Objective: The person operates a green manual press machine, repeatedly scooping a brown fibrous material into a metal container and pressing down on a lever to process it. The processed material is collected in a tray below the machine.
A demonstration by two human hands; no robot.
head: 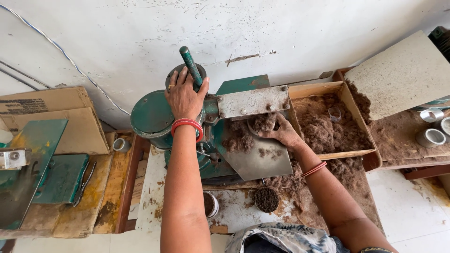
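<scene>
Two hands busy: our left hand has fingers wrapped on the green lever, our right hand pinches a small cup of brown fibre under the metal plate. Keep the cup seated square beneath our fingertips — loose fibre lies just beside them — then pull the lever steadily.

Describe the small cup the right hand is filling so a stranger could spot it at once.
Start at the green press machine against the white wall, then drop to its slanted metal tray. The small round cup sits in the right hand there: unlike the cups below, it is heaped with brown fibre.
</scene>
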